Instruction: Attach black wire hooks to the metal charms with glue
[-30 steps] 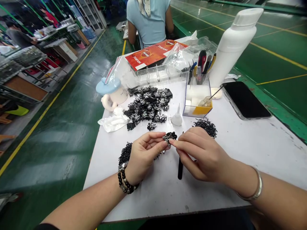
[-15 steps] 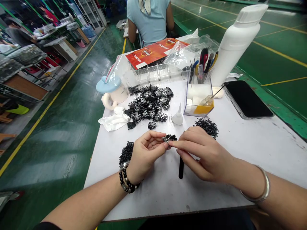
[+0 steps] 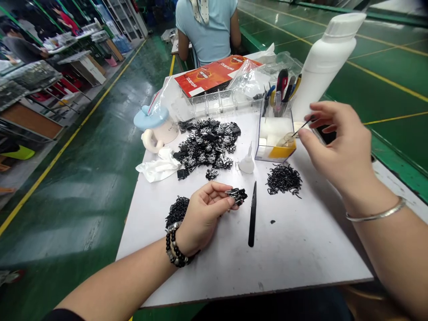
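My left hand (image 3: 207, 209) pinches a small black-and-silver metal part (image 3: 237, 195) between thumb and fingers above the white table. My right hand (image 3: 341, 147) is raised at the clear box, thumb and fingers apart around the upper end of a thin dark rod (image 3: 303, 125). That rod leans out of a small glass jar (image 3: 286, 140) inside the box (image 3: 272, 156). Black tweezers (image 3: 253, 218) lie to the right of my left hand. Beyond them stands a small white dropper bottle (image 3: 247, 164).
A heap of black-and-silver parts (image 3: 209, 145) lies mid-table. Small black curved pieces are piled at right (image 3: 284, 179) and left (image 3: 176, 211). A lidded mug (image 3: 165, 129), crumpled tissue (image 3: 158, 168), tall white bottle (image 3: 324, 62) and phone (image 3: 329, 136) stand or lie around. A person (image 3: 207, 33) sits ahead.
My right hand has left the metal part and moved up and right to the rod at the clear box. My left hand keeps the part nearly in place. The tweezers are now uncovered.
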`<state>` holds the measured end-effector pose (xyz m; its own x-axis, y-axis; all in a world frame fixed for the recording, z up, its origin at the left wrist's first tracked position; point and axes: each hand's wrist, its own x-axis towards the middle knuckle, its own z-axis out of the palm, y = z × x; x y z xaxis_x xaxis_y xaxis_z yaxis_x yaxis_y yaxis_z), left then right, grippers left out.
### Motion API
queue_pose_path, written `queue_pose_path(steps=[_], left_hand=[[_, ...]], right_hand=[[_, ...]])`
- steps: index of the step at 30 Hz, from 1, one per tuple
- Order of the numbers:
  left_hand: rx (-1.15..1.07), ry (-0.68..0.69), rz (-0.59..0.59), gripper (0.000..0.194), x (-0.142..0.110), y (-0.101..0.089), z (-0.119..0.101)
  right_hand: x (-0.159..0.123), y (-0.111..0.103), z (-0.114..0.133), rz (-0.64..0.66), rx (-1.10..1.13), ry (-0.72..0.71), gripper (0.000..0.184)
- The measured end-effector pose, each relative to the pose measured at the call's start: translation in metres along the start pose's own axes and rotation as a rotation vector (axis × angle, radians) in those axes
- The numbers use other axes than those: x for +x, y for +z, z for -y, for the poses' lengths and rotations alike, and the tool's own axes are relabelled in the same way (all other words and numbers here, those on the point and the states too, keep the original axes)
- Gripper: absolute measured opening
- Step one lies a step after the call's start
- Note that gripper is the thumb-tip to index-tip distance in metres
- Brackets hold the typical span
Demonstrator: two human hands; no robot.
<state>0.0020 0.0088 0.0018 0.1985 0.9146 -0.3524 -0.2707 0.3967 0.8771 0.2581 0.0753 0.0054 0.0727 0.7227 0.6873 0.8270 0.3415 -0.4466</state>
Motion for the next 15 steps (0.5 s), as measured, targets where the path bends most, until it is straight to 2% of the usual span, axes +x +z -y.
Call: queue_pose_path(steps=[3,15], left_hand=[[-0.030,-0.048,-0.005,0.023,0.0002,0.0016,-0.0016],[-0.102,-0.129,0.008,0.025,0.0000,0.0044,-0.0030]], right_hand=[[-0.0013,0.0025,0.0035,0.020,0.006,0.003,0.037],[-0.0020,0.0060,0.0039,-0.084,-0.039,-0.007,0.030]])
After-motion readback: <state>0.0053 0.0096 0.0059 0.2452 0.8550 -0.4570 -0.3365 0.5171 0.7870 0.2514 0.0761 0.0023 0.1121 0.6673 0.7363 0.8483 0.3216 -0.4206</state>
